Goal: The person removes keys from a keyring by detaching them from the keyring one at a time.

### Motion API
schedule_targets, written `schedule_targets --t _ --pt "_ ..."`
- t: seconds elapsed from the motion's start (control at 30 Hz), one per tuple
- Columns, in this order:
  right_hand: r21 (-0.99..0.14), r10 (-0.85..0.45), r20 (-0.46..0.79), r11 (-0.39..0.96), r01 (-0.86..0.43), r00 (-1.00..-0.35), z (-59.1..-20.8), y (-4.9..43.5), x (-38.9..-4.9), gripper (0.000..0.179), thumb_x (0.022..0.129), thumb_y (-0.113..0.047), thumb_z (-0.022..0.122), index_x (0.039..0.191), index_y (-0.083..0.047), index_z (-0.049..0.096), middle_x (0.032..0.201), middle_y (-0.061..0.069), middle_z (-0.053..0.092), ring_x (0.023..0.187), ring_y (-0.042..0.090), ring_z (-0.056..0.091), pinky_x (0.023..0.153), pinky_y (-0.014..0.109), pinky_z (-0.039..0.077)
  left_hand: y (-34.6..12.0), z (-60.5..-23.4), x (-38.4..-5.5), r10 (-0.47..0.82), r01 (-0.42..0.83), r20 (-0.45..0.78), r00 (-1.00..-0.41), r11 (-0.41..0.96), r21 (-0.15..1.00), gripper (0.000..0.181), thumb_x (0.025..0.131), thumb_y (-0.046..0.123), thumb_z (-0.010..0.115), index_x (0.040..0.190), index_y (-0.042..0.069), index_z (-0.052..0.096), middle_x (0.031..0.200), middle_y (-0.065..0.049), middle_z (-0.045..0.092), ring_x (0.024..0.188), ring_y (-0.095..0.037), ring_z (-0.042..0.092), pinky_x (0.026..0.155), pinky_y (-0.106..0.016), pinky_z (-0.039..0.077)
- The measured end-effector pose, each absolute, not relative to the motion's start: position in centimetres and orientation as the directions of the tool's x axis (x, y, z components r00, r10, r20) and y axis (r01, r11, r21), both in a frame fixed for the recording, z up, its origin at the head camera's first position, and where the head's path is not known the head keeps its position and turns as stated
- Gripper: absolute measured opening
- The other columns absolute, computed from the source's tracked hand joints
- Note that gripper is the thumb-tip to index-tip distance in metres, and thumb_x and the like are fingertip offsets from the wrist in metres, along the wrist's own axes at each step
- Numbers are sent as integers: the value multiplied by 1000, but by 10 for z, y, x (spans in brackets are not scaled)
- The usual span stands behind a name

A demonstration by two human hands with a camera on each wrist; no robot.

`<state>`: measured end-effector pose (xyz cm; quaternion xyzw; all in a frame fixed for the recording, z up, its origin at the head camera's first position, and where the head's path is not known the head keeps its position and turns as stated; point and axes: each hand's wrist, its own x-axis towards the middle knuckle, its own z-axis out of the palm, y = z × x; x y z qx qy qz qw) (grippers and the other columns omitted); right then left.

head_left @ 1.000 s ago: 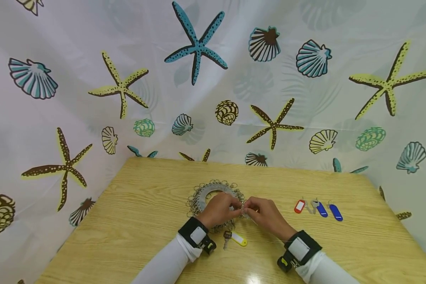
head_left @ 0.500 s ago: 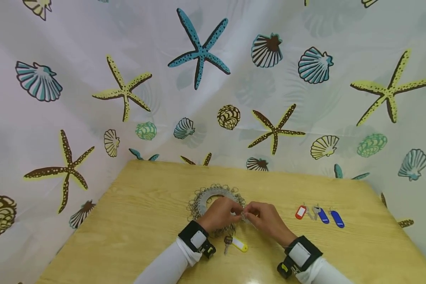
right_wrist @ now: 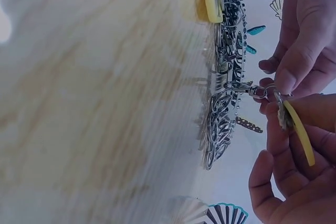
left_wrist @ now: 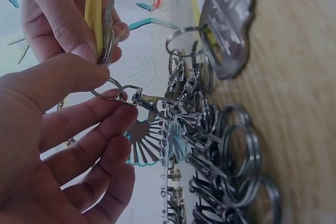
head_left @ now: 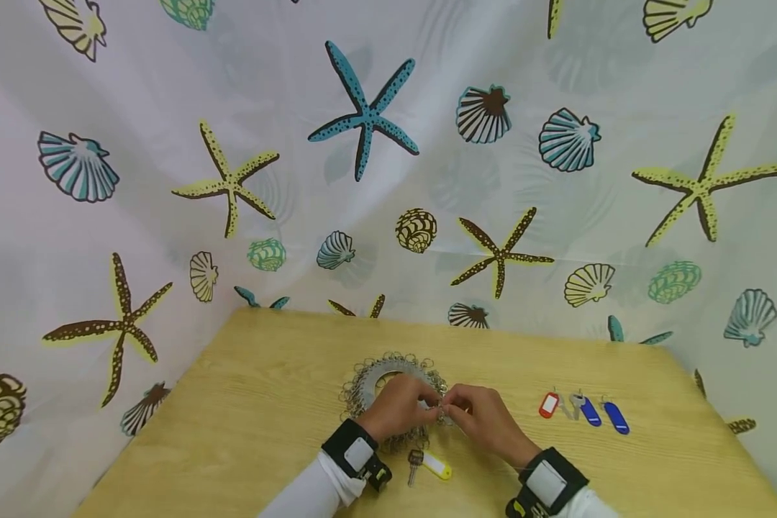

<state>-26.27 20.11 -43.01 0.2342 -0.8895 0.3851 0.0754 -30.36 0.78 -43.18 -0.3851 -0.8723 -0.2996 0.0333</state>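
Observation:
A flat metal ring (head_left: 367,392) lies on the table, its edge crowded with swivel clips and split rings. My left hand (head_left: 398,411) is over its right side. In the left wrist view, that thumb and fingers pinch a split ring (left_wrist: 105,97) joined to a swivel clip (left_wrist: 149,100) on the hoop. My right hand (head_left: 488,423) faces it closely, thumb and fingers gripping a yellow key tag (right_wrist: 300,132) together with a key (left_wrist: 110,22). The tag and key hang at the pinched split ring, fingertips of both hands nearly meeting there.
In front of the metal ring lie another key (head_left: 415,464) and yellow tag (head_left: 438,466). To the right are a red tag (head_left: 548,405), silver keys (head_left: 577,403), a blue tag (head_left: 591,413) and a second blue tag (head_left: 616,417). A shell-print curtain (head_left: 375,194) stands behind the wooden table (head_left: 265,388).
The head view has tilted up, so everything sits lower in it. Both hands stay together at the metal ring's right side, with only slight finger movement.

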Motion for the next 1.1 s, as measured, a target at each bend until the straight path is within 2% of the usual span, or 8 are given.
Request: schedule_targets --t 0.13,0.23,0.5,0.7,0.93,1.1 --pt "-648 -349 327 594 -477 -878 -431 202 -263 6 92 -16 67 88 -13 70 82 -8 69 73 6 62 64 25 51 9 -432 -304 663 711 305 -684 510 485 14 88 18 73 100 16 78 89 7 73 77 -5 66 62 -12 43" --pt "-659 -340 320 591 -466 -884 -429 203 -265 5 92 -15 67 88 -13 70 82 -9 68 73 7 62 65 25 51 10 -429 -305 668 704 289 -686 507 497 16 87 18 73 103 16 77 92 7 73 79 -4 66 62 -12 43" --pt "-670 -298 315 603 -433 -901 -432 205 -259 5 91 -13 68 87 -15 70 80 -8 67 69 6 58 61 24 49 9 -431 -301 647 642 224 -729 534 550 15 91 26 69 97 15 78 84 8 72 68 5 58 59 -15 45" --pt "-630 -324 368 603 -490 -872 -431 203 -263 9 88 -7 70 86 -16 69 80 -9 68 72 5 59 64 24 50 11 -428 -303 662 687 276 -697 504 523 8 89 14 70 89 16 78 78 9 71 65 6 56 58 -13 43" --pt "-635 -314 308 635 -440 -898 -429 203 -264 6 90 -10 68 88 -16 70 83 -8 67 73 6 61 66 25 50 14 -424 -304 665 676 246 -705 524 518 17 85 8 70 97 16 78 84 7 72 67 5 55 59 -13 41" --pt "-635 -311 325 628 -450 -893 -430 204 -262 3 91 -12 68 89 -13 70 83 -7 68 72 6 61 65 25 50 13 -425 -301 669 663 226 -708 520 538 14 88 11 69 98 15 78 87 5 73 72 2 60 63 -15 44"
